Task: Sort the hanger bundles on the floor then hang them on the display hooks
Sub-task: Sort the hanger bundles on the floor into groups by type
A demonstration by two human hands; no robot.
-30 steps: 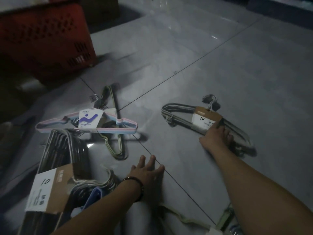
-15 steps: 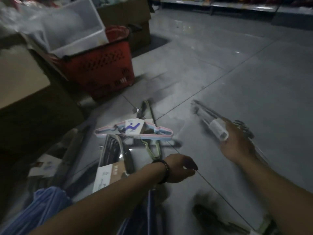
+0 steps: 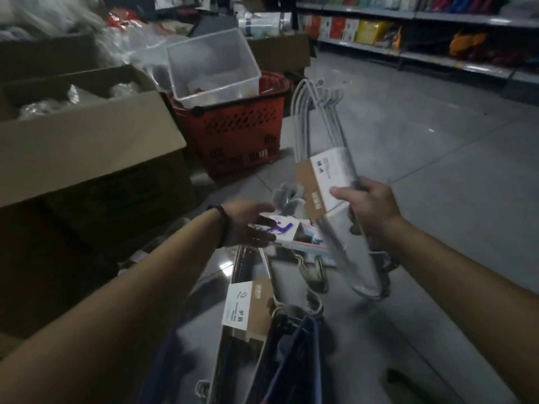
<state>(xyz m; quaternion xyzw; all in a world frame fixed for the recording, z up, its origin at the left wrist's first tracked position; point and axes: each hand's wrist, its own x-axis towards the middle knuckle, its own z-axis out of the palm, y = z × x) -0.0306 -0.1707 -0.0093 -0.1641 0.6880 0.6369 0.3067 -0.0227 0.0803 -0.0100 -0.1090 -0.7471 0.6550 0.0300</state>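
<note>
1. Nearest, the dark bundle [image 3: 248, 310] with the "10" card lies on the floor [image 3: 437, 199] beside blue hangers [image 3: 294, 354]; I judge it best to leave them there and set like with like next to them
2. The left hand [image 3: 248, 225] reaches with loosely spread fingers to the card of the pastel bundle [image 3: 306, 246], which lies on the floor; I cannot tell whether it touches. It should be taken by the card band, so the hangers do not fan out
3. The right hand [image 3: 370, 205] grips the grey bundle [image 3: 320, 176] round its card sleeve, thumb on top; the bundle is off the floor and tilted, one end high. The low end hangs over the others and could snag, so lift it clear first
4. Beyond stand a box [image 3: 87, 147], a red basket [image 3: 233, 135] holding a clear bin [image 3: 213, 62], and far shelves [image 3: 408, 30]; I can make out no display hooks, so sorting looks like the step in hand
</note>
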